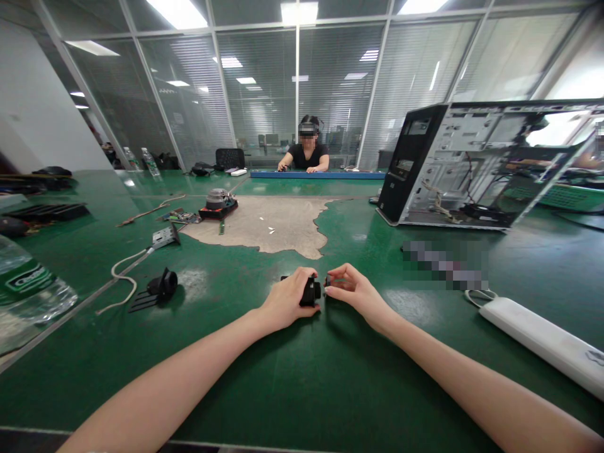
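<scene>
In the middle of the green table, my left hand (287,296) is closed around a small black boxy device (309,292). A short round barrel, like a camera lens, sticks out of the device towards the right. Just across a narrow gap, my right hand (355,294) pinches a small dark piece (327,281) between thumb and fingers. That piece is level with the barrel's end and apart from it; its exact kind is too small to make out. Part of the device is hidden behind my left fingers.
A black mount-like part (163,284) lies left, near a water bottle (33,280). An open computer case (453,170) stands right, behind a white power strip (542,340). A hard-drive-like part (218,202) rests by a bare patch (278,220). A person (309,151) sits opposite.
</scene>
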Action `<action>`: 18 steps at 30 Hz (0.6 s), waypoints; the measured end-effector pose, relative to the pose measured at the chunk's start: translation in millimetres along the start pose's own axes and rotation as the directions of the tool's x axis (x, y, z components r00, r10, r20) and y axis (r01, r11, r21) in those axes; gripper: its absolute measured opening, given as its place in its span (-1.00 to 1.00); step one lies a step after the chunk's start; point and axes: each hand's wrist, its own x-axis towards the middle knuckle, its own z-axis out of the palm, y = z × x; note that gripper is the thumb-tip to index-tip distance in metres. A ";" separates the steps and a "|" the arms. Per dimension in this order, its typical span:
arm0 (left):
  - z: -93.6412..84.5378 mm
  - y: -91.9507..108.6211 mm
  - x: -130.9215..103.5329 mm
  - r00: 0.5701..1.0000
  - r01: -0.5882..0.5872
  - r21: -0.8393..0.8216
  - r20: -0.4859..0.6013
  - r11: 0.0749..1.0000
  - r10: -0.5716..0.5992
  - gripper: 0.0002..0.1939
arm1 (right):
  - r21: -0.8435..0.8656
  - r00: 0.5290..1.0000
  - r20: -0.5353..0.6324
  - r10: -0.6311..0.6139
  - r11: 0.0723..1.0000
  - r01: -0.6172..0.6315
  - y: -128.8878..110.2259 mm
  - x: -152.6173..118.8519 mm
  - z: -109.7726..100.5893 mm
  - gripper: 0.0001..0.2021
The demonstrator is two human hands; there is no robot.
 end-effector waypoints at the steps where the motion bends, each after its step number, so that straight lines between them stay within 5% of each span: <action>1: -0.2 0.0 -0.1 1.000 0.002 0.002 -0.001 1.000 -0.002 -0.41 | 0.008 1.000 0.000 0.022 1.000 -0.022 -0.2 0.5 -1.4 -0.70; 5: -1.1 0.6 -0.9 1.000 0.001 -0.019 0.000 1.000 -0.001 -0.43 | 0.056 0.993 0.097 0.073 0.995 -0.079 1.9 3.0 5.0 -0.70; 10: -0.3 1.0 -1.3 1.000 0.004 -0.034 -0.006 0.999 -0.005 -0.45 | 0.088 0.994 0.084 0.076 0.993 -0.083 8.2 7.7 16.9 -0.69; 18: 1.3 0.0 -0.2 1.000 0.001 -0.009 -0.005 1.000 -0.001 -0.43 | -0.027 0.991 0.079 -0.106 0.994 0.109 3.9 -3.9 19.2 -0.77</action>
